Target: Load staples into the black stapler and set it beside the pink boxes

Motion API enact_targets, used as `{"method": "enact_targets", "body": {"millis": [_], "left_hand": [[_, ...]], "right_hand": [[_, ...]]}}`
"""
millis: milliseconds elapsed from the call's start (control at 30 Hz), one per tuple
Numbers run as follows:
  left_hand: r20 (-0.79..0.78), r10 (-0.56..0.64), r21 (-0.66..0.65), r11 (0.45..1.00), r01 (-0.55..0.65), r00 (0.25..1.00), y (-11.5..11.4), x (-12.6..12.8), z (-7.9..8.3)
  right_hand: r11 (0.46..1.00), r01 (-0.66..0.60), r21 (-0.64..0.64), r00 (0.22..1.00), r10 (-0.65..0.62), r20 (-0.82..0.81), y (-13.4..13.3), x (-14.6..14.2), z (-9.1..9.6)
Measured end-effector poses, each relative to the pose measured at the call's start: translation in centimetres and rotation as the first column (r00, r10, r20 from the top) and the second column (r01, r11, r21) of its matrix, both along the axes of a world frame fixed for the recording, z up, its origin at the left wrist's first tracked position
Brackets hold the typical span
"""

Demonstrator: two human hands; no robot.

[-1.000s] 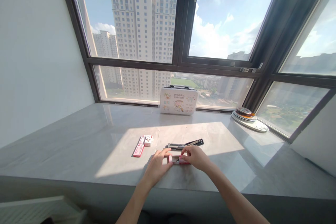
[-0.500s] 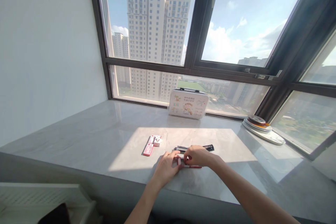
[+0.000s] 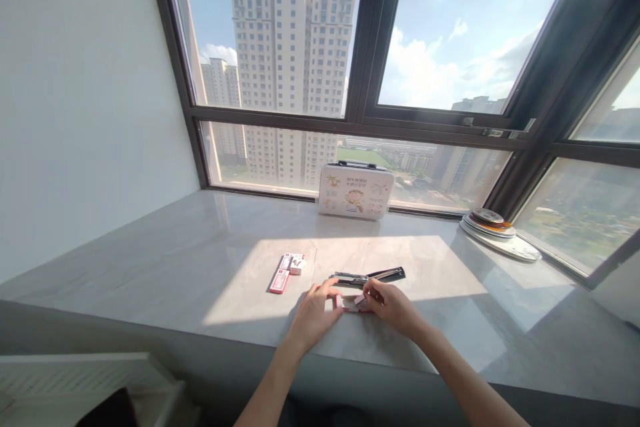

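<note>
Directly between fingers (image 3: 327,291), small open box (image 3: 349,307)

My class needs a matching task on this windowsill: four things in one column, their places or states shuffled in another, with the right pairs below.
Things
1. white case
2. stapler
3. group of boxes
4. open box

Places or states
A. between the left hand and the right hand
B. upright by the window
C. to the left of both hands
D. spread open, just beyond both hands

Pairs: 1-B, 2-D, 3-C, 4-A
</note>
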State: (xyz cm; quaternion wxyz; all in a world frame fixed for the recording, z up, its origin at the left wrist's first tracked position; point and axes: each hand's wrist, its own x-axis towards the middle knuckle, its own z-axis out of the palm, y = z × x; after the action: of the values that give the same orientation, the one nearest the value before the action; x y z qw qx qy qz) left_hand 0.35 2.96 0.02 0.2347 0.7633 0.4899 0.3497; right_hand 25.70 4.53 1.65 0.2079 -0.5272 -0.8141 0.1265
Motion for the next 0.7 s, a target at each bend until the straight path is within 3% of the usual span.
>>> {"method": "enact_targets", "body": {"millis": [133, 233, 467, 600, 700], "left_hand": [[-0.012, 0.032, -0.010, 0.999, -0.032, 0.999, -0.1, 0.0, 0.2], [-0.025, 0.084, -0.032, 0.996, -0.085, 0.996, -0.1, 0.4, 0.5], [-0.050, 0.097, -0.066, 0.993, -0.100, 0.994, -0.5, 3.0, 0.7], [-0.057, 0.091, -0.065, 0.993, -0.094, 0.994, -0.1, 2.7, 0.4], [-0.066, 0.152, -0.054, 0.986, -0.156, 0.986, 1.4, 2.0, 0.2]], "right_hand": [[0.993, 0.119, 0.012, 0.988, -0.117, -0.104, -1.5, 2.3, -1.7], [0.995, 0.099, -0.008, 0.984, -0.099, -0.149, -2.3, 2.8, -2.1], [0.997, 0.060, -0.051, 0.991, -0.066, -0.119, -2.3, 1.1, -1.1], [0.996, 0.046, -0.071, 0.994, -0.053, -0.099, -1.8, 0.6, -0.1], [0.995, 0.058, -0.077, 0.993, -0.065, -0.095, -1.3, 0.0, 0.4]]}}
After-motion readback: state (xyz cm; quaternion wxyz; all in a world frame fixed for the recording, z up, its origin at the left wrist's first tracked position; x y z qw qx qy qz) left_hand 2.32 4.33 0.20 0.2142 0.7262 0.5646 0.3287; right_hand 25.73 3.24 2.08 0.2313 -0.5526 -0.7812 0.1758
